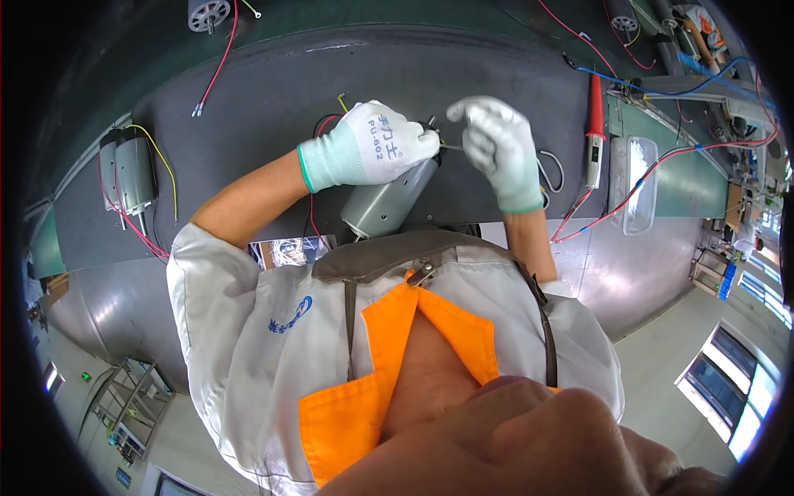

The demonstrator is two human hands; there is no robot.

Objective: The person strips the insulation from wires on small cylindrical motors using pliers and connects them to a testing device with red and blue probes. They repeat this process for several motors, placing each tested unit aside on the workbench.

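Near the tabletop's (pixel 248 99) edge closest to the wearer, the gloved left hand (pixel 387 145) clamps a silver motor (pixel 387 203), best held steady; the gloved right hand (pixel 495 149) curls just apart, its grip unclear.

A head-worn fisheye looks down at close range on hands (pixel 382 145) (pixel 499 150) and workbench (pixel 248 107).

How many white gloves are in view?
2: one on the left hand, at the upper end of the grey cylinder; one on the right hand, to its right.
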